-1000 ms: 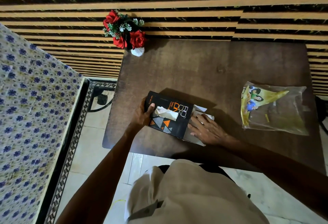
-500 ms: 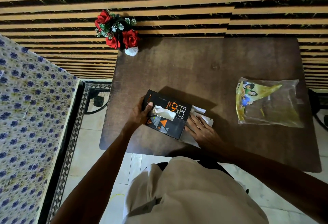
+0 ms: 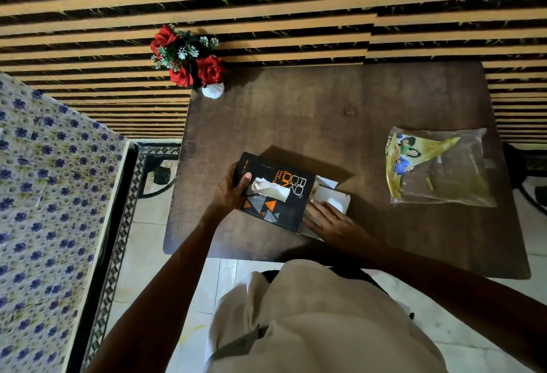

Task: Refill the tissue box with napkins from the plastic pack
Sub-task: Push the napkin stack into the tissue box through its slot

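Observation:
A black tissue box (image 3: 284,204) with orange print lies flat on the dark wooden table (image 3: 340,124), near its front left. A white napkin (image 3: 270,190) sticks out of the top slot. My left hand (image 3: 231,192) grips the box's left end, thumb on top. The right end of the box is open, with white flaps (image 3: 333,195) spread out. My right hand (image 3: 328,220) rests flat on those flaps, fingers pointing into the opening. The plastic pack (image 3: 438,168), clear with yellow print, lies on the table to the right, apart from both hands.
A small white vase with red roses (image 3: 192,62) stands at the table's back left corner. A bed with a blue flowered cover (image 3: 44,210) runs along the left. A striped wall stands behind the table. My pale clothing fills the bottom of the view.
The hands and box have barely moved. My right hand's fingers have slid a little further onto the open flaps at the box's right end.

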